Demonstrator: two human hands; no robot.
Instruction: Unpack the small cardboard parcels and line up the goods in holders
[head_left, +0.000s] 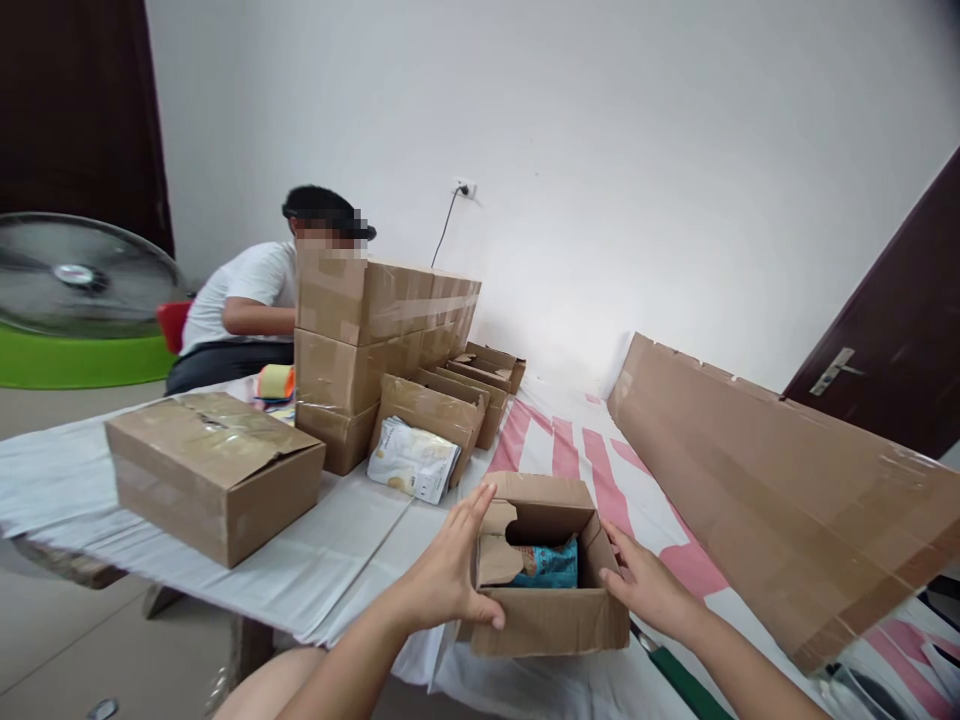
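An open cardboard box stands at the near edge of the cloth-covered table. Inside lies a blue packet, partly hidden by a torn flap. My left hand clasps the box's left side, thumb toward the front and fingers stretched toward the back corner. On the other side, my right hand grips the right wall and its flap between thumb and fingers. Just behind the box, a white printed pouch leans against another open carton.
A closed box rests at left. Stacked boxes stand before a seated person. A big cardboard sheet leans at right. A green-handled tool lies beside my right forearm. A fan stands far left.
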